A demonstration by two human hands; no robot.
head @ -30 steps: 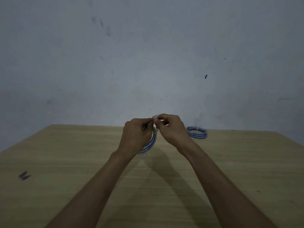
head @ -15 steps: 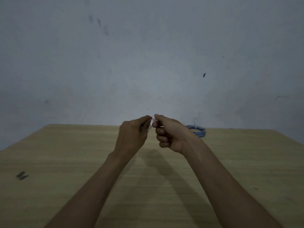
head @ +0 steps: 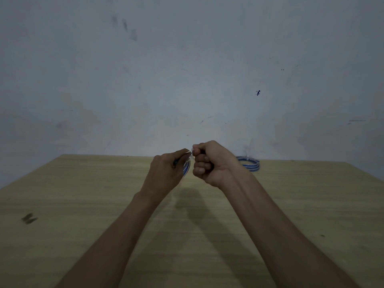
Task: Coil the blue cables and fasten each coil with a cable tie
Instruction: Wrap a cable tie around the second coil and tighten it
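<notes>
Above the middle of the wooden table [head: 83, 194], my left hand [head: 166, 173] grips a coiled blue cable [head: 186, 169]; only a short arc of it shows past my palm. My right hand [head: 209, 163] is a closed fist just right of it, pinching the pale end of a cable tie [head: 191, 153] at the top of the coil. The two hands almost touch. A second blue coil [head: 250, 164], with a white tie standing up from it, lies flat on the table at the back, behind my right wrist.
A grey wall rises directly behind the table's far edge. A small dark mark [head: 29, 218] sits on the tabletop at the left. Both forearms reach in from the bottom of the view.
My right hand has turned palm-up into a fist and drawn slightly right and upward from the left hand. The coil in my left hand is now mostly hidden behind the palm.
</notes>
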